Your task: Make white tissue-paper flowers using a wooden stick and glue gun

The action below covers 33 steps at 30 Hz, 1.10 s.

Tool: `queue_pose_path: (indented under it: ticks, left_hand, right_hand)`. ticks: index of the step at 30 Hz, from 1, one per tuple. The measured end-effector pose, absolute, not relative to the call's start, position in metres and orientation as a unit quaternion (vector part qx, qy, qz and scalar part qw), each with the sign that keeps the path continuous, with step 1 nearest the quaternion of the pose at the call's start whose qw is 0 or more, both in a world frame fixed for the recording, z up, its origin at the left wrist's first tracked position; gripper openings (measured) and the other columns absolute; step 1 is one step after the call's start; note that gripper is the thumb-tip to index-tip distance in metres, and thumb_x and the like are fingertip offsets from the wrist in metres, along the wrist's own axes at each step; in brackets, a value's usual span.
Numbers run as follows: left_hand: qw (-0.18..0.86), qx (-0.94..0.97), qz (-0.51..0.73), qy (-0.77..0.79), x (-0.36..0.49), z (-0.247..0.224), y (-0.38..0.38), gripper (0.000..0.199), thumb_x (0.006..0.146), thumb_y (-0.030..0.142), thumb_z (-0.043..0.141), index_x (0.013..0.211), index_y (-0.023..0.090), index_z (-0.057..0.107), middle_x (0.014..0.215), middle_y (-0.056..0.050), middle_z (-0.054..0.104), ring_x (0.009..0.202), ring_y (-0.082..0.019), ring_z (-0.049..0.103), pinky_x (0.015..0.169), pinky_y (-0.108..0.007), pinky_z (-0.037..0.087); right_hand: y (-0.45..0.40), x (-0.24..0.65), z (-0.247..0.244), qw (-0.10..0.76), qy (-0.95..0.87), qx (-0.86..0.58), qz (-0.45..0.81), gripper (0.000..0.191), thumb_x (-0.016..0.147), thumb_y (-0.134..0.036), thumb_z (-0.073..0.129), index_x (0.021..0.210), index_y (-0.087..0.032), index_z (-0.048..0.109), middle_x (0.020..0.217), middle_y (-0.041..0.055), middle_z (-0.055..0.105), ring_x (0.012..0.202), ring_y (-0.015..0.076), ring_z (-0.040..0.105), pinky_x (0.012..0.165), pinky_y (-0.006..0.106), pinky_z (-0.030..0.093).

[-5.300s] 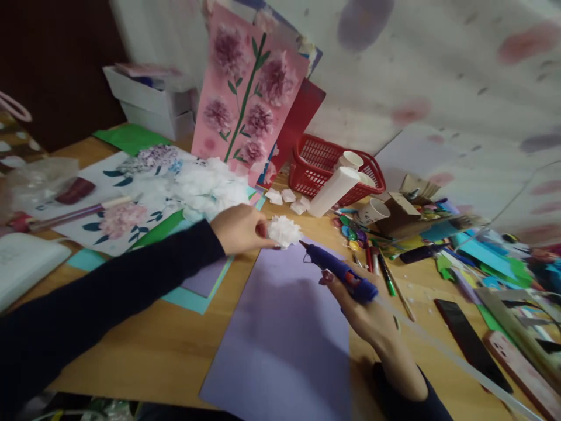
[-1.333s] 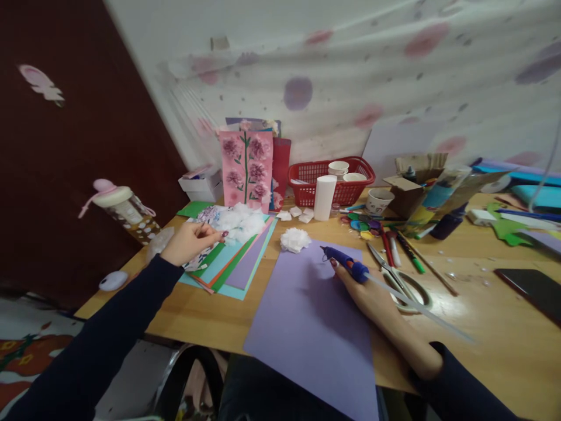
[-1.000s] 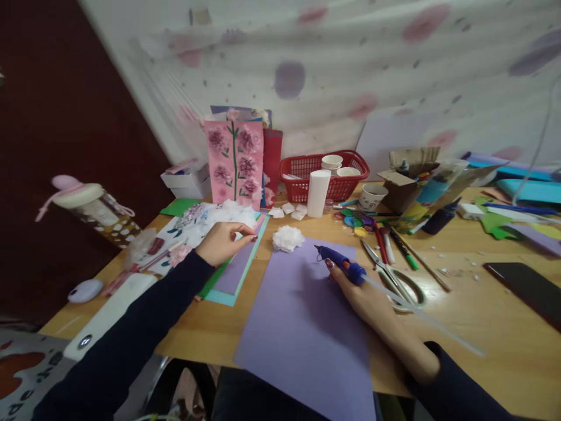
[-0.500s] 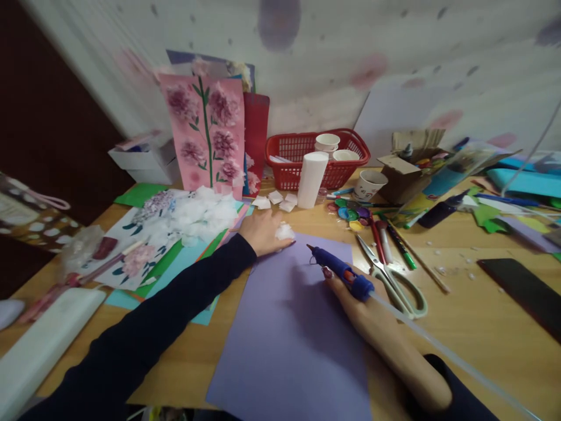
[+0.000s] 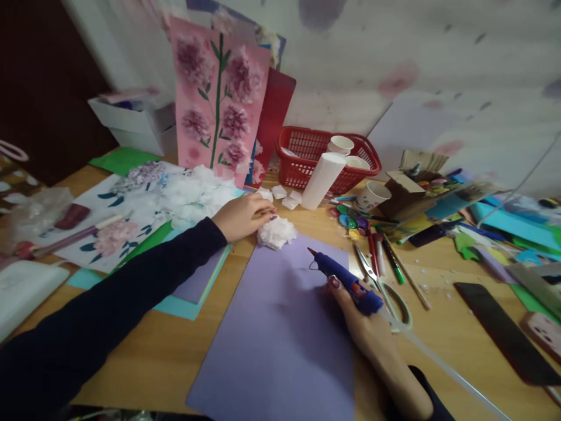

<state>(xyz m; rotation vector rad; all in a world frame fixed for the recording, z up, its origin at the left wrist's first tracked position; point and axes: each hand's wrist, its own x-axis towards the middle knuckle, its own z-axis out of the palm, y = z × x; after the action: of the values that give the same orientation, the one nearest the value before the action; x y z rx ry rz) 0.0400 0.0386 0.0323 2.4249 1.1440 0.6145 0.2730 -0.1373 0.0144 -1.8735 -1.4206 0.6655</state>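
Observation:
My right hand (image 5: 366, 324) is wrapped around a blue hot glue gun (image 5: 346, 280), its nozzle pointing up and left over the purple sheet of paper (image 5: 272, 345). A long clear glue stick (image 5: 447, 365) trails from its back end. A crumpled white paper flower (image 5: 277, 233) rests at the sheet's far left corner. Just left of this flower is my left hand (image 5: 243, 216), fingers bent and drawn together, their tips close to small white paper squares (image 5: 279, 192). What they pinch, if anything, is hidden.
Behind stand a white roll (image 5: 323, 180), a red basket (image 5: 302, 161) with paper cups and a pink flower picture (image 5: 219, 105). Scissors (image 5: 385, 286), brushes and a dark phone (image 5: 504, 330) lie right. White tissue pieces (image 5: 197, 190) cover papers at left.
My left hand has shifted left off the white paper flower, which now shows fully. The right hand still holds the glue gun in about the same place. The camera view has turned and tilted.

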Motion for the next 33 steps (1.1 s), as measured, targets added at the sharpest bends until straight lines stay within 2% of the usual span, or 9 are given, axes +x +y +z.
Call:
queue_pose_path:
  ticks: [3, 8, 12, 15, 19, 25, 27, 30, 33]
  left_hand:
    - [0.255, 0.834, 0.272, 0.407, 0.031, 0.037, 0.032, 0.026, 0.088, 0.019, 0.040, 0.093, 0.015, 0.066, 0.096, -0.004, 0.068, 0.093, -0.019, 0.061, 0.088, -0.032, 0.043]
    - [0.333, 0.833, 0.297, 0.326, 0.041, 0.041, 0.015, 0.020, 0.087, 0.018, 0.047, 0.087, 0.013, 0.067, 0.086, -0.004, 0.069, 0.079, -0.015, 0.061, 0.078, -0.027, 0.047]
    - [0.251, 0.879, 0.265, 0.307, 0.053, 0.028, 0.007, 0.013, 0.078, 0.024, 0.067, 0.087, 0.016, 0.071, 0.087, -0.002, 0.065, 0.075, -0.014, 0.058, 0.073, -0.026, 0.045]
    - [0.143, 0.900, 0.223, 0.348, 0.058, 0.016, 0.008, 0.028, 0.072, 0.029, 0.073, 0.100, 0.023, 0.073, 0.104, -0.004, 0.060, 0.086, -0.017, 0.059, 0.075, -0.029, 0.045]
    - [0.047, 0.919, 0.173, 0.351, 0.064, 0.010, 0.008, 0.022, 0.081, 0.034, 0.064, 0.101, 0.031, 0.074, 0.108, -0.005, 0.056, 0.084, -0.017, 0.057, 0.065, -0.027, 0.041]
    - [0.004, 0.942, 0.120, 0.313, 0.074, 0.014, 0.003, 0.020, 0.088, 0.029, 0.054, 0.090, 0.021, 0.073, 0.101, -0.007, 0.058, 0.075, -0.016, 0.054, 0.056, -0.026, 0.034]
    - [0.045, 0.935, 0.144, 0.320, 0.074, 0.014, 0.006, 0.022, 0.090, 0.029, 0.051, 0.088, 0.018, 0.070, 0.101, -0.007, 0.059, 0.075, -0.015, 0.055, 0.059, -0.026, 0.037]
    - [0.175, 0.902, 0.237, 0.316, 0.067, 0.018, 0.014, 0.019, 0.089, 0.026, 0.049, 0.082, 0.015, 0.062, 0.097, -0.007, 0.060, 0.078, -0.015, 0.055, 0.067, -0.027, 0.042]
    - [0.371, 0.811, 0.327, 0.312, 0.059, 0.032, 0.016, 0.015, 0.088, 0.031, 0.050, 0.082, 0.017, 0.051, 0.091, -0.006, 0.064, 0.063, -0.011, 0.050, 0.057, -0.023, 0.040]
  right_hand:
    - [-0.137, 0.274, 0.012, 0.351, -0.512, -0.736, 0.271, 0.040, 0.080, -0.059, 0.054, 0.070, -0.021, 0.066, 0.066, 0.0049, 0.067, 0.059, 0.0215, 0.060, 0.050, 0.031, 0.044]
    - [-0.136, 0.272, 0.007, 0.363, -0.461, -0.753, 0.298, 0.044, 0.076, -0.062, 0.057, 0.068, -0.020, 0.067, 0.064, 0.0064, 0.068, 0.058, 0.0219, 0.062, 0.049, 0.030, 0.044]
    - [-0.137, 0.269, 0.007, 0.366, -0.445, -0.766, 0.285, 0.049, 0.073, -0.067, 0.057, 0.068, -0.020, 0.067, 0.061, 0.0053, 0.067, 0.055, 0.0206, 0.059, 0.047, 0.029, 0.042]
    - [-0.137, 0.266, 0.011, 0.362, -0.477, -0.757, 0.260, 0.049, 0.074, -0.067, 0.055, 0.066, -0.020, 0.066, 0.059, 0.0039, 0.064, 0.055, 0.0194, 0.057, 0.049, 0.029, 0.042]
    - [-0.137, 0.266, 0.016, 0.355, -0.508, -0.747, 0.241, 0.045, 0.078, -0.062, 0.052, 0.068, -0.020, 0.065, 0.058, 0.0018, 0.059, 0.053, 0.0173, 0.052, 0.048, 0.028, 0.039]
    - [-0.140, 0.270, 0.015, 0.353, -0.518, -0.751, 0.208, 0.042, 0.079, -0.059, 0.055, 0.061, -0.021, 0.055, 0.053, -0.0008, 0.052, 0.049, 0.0152, 0.048, 0.046, 0.027, 0.035]
    - [-0.138, 0.270, 0.016, 0.358, -0.513, -0.755, 0.198, 0.042, 0.079, -0.059, 0.055, 0.060, -0.022, 0.053, 0.053, -0.0009, 0.052, 0.049, 0.0152, 0.047, 0.045, 0.028, 0.034]
    - [-0.134, 0.272, 0.020, 0.364, -0.494, -0.764, 0.199, 0.041, 0.080, -0.057, 0.052, 0.060, -0.022, 0.054, 0.054, 0.0002, 0.055, 0.049, 0.0165, 0.050, 0.046, 0.029, 0.034]
    - [-0.130, 0.274, 0.022, 0.372, -0.475, -0.769, 0.211, 0.040, 0.080, -0.055, 0.051, 0.057, -0.022, 0.054, 0.053, 0.0007, 0.056, 0.048, 0.0165, 0.050, 0.046, 0.029, 0.034]
